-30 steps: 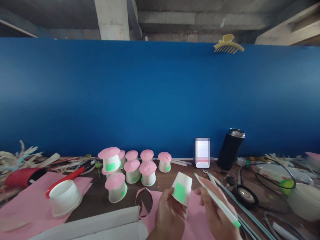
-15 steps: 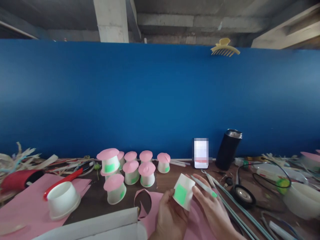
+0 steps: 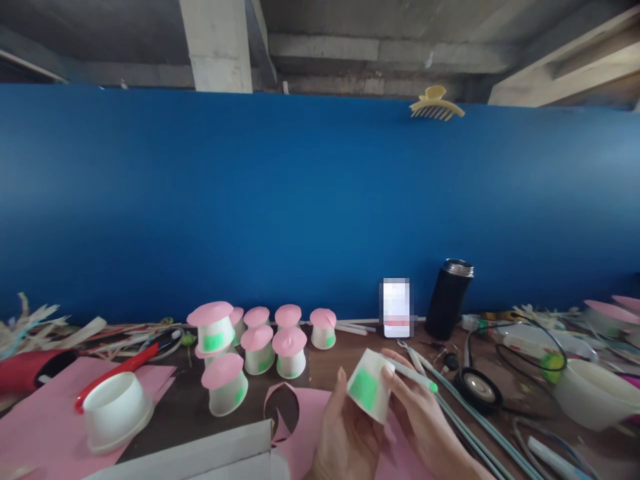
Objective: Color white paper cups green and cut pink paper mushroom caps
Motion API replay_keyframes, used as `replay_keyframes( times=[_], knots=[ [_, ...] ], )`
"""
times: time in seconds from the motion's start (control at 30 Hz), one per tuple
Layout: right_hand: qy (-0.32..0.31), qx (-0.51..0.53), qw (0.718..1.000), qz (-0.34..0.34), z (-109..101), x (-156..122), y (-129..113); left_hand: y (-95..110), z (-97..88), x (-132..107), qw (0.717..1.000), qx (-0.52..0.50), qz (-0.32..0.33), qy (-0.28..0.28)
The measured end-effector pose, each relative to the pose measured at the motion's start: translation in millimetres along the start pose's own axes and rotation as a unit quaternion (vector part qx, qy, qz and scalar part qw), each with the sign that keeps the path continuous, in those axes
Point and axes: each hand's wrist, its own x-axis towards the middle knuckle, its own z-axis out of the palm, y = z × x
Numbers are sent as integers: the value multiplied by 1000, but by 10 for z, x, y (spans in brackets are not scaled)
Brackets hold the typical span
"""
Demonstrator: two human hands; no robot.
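A white paper cup (image 3: 381, 395) with a green coloured patch on its side is tilted between my two hands. My left hand (image 3: 345, 437) cradles it from below and the left, its thumb standing up beside the cup. My right hand (image 3: 423, 417) has its thumb against the cup's right side. A white marker with a green end (image 3: 411, 373) lies in the right hand, the green end pointing right; its other end is hidden behind the cup and fingers. Pink paper (image 3: 313, 400) with a round cut-out lies beneath the hands.
Several cups with pink paper tops (image 3: 223, 373) stand at the left. A white cup (image 3: 117, 407) sits near red-handled scissors (image 3: 120, 373). Behind are a phone (image 3: 397, 307) and a black flask (image 3: 449, 300); cords (image 3: 463, 413), a tape roll (image 3: 479, 388) and a white container (image 3: 595, 393) lie right.
My left thumb has straightened up beside the cup. The cup and marker have turned slightly in my hands. The whole view has shifted a little.
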Motion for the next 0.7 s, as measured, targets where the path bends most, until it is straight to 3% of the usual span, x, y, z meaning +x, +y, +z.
replay_keyframes(
  times=[0.2,0.3,0.53,0.7],
  knots=[
    [27,-38,999,-27,-175,114,76,-138,-55,47,991,72,6,-114],
    [27,-75,996,-47,-189,141,80,-190,-113,96,982,124,13,-143],
    [37,-140,987,-72,-122,112,13,-140,-146,78,976,183,5,-115],
    [120,-214,958,-149,-176,132,17,-134,-153,100,990,134,10,-38]
  ],
)
